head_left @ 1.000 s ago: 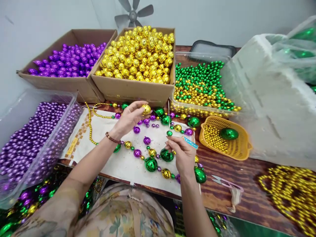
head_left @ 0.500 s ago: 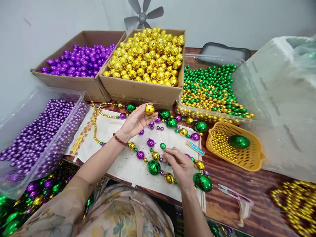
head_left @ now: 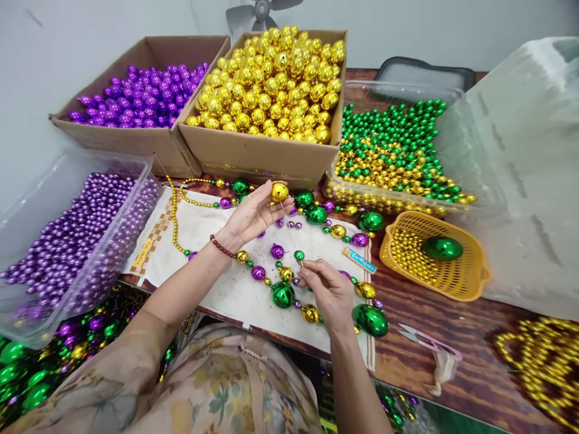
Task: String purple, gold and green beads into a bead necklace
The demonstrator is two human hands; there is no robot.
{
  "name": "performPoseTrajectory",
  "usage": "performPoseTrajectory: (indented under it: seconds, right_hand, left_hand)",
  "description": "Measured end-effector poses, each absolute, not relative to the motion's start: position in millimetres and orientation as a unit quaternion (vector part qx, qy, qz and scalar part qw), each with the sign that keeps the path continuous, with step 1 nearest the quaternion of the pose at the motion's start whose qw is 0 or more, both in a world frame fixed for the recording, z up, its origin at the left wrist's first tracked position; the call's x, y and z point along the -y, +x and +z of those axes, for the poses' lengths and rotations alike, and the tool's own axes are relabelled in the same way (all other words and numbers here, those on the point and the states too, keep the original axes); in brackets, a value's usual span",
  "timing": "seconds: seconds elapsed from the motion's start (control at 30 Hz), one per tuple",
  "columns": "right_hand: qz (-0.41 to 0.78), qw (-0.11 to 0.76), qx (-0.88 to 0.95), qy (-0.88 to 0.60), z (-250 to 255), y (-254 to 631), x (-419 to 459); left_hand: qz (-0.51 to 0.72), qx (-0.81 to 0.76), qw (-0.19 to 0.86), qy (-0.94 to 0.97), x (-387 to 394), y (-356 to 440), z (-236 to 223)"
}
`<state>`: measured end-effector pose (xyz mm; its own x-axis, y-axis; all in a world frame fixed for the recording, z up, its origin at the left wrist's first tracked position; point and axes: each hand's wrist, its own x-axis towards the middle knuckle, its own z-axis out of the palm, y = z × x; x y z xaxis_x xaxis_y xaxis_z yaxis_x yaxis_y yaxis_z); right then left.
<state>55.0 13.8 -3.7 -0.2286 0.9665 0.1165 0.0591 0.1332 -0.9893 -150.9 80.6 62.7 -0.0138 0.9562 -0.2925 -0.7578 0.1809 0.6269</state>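
My left hand point(head_left: 253, 217) is closed around a shiny gold bead point(head_left: 279, 191), held between thumb and fingers. Below it, my right hand point(head_left: 328, 292) pinches a long thin needle point(head_left: 290, 226) that slants up to the gold bead. A small green bead point(head_left: 299, 255) sits on the needle just above my right fingertips. Whether the needle's tip is inside the gold bead I cannot tell. Under both hands, a strung garland of purple, gold and green beads, with a big green bead point(head_left: 283, 295) in it, lies on a white cloth point(head_left: 221, 289).
Behind stand cardboard boxes of gold beads point(head_left: 257, 154) and purple beads point(head_left: 131, 141). Clear tubs hold small purple beads point(head_left: 85, 229) at left and green and gold beads point(head_left: 389, 144) at right. A yellow basket point(head_left: 465, 289), thread snips point(head_left: 429, 340) and gold bead strands point(head_left: 549, 367) lie rightward.
The view has tilted slightly downward. Both hands keep nearly the same pose, with the gold bead still in my left hand and the green bead still on the needle.
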Motion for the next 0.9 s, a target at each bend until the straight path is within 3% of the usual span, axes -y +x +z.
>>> performPoseTrajectory:
  seconds: [0.9]
  right_hand:
    - [0.576, 0.49, 0.504, -0.418, 25.2, 26.5, -39.5]
  left_hand:
    - [0.51, -0.365, 0.7, 0.341, -65.7, -137.6, 75.6]
